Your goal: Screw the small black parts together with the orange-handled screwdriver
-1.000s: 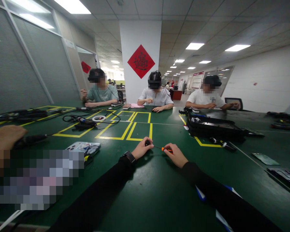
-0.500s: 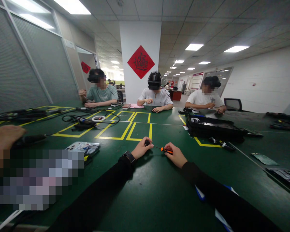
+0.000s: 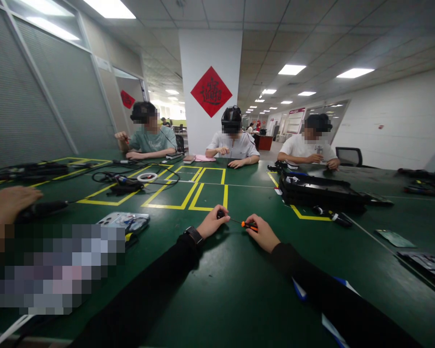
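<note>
My left hand (image 3: 210, 224), with a watch (image 3: 193, 235) on its wrist, is closed around a small dark round object (image 3: 221, 213) over the middle of the green table (image 3: 224, 299). Most of that object is hidden by the fingers, so its kind cannot be told. Just to the right, my right hand (image 3: 265, 236) grips an orange and black screwdriver (image 3: 252, 226) by its handle. The thin shaft points left at the object in my left hand. Whether the tip touches it is too small to make out.
Another person's hand (image 3: 12, 203) is at the left beside a black-handled tool (image 3: 45, 210). A black case (image 3: 322, 192) stands right of my hands. Cables, a white ring-shaped roll (image 3: 147, 177) and yellow tape (image 3: 166, 207) lie further back. Three people sit across the table.
Both my hands and the screwdriver stay almost exactly in place. The other person's hand at the left has shifted slightly to the right.
</note>
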`<state>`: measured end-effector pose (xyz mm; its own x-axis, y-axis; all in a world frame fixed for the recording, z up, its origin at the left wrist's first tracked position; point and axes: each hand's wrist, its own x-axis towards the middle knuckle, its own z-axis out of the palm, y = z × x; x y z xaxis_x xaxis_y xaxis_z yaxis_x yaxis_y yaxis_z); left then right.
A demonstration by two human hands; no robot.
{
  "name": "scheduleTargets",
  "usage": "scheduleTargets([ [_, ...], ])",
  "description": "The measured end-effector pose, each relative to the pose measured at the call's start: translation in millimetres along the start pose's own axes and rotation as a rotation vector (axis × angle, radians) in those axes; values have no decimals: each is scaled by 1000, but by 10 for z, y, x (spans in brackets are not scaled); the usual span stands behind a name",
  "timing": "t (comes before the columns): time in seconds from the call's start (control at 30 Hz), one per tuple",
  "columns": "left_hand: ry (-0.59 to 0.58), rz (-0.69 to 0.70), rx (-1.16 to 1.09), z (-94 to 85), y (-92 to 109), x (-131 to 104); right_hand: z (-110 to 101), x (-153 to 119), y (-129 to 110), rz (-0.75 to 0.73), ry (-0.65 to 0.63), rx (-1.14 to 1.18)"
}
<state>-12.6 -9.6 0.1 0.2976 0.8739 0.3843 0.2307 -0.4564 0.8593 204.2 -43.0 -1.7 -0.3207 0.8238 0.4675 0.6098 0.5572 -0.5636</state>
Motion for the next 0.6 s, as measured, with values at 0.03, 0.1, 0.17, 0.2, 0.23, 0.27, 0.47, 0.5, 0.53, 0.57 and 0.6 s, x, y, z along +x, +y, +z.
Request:
scheduleTargets([
  [0.03, -4, 0, 0, 0, 0, 0, 1, -1, -1, 5, -6, 12],
  [0.1, -14, 0, -3, 0, 2, -1, 6, 8, 4, 35, -1, 23],
  [0.17, -17, 1, -4, -2, 4, -2, 10, 24, 9, 66, 14, 8],
  [0.2, -16, 1, -4, -2, 5, -3, 10, 33, 9, 69, 17, -6],
  [0.23, -15, 1, -4, -3, 5, -3, 8, 39, 8, 62, 12, -20],
  [0.27, -13, 1, -2, -3, 5, -4, 5, 43, 4, 47, 5, -33],
  [0.47, 0, 4, -2, 8, -3, 0, -12, 7, -20, 44, 15, -8],
  [0.5, -2, 6, -6, 11, -3, 2, -11, 0, -21, 52, 15, 3],
  [0.53, -6, 9, -12, 13, -3, 3, -9, -3, -20, 59, 14, 10],
  [0.57, -10, 12, -17, 13, -2, 3, -7, -2, -19, 64, 13, 13],
  [0.6, -13, 14, -21, 13, 0, 3, -6, 3, -19, 68, 11, 11],
])
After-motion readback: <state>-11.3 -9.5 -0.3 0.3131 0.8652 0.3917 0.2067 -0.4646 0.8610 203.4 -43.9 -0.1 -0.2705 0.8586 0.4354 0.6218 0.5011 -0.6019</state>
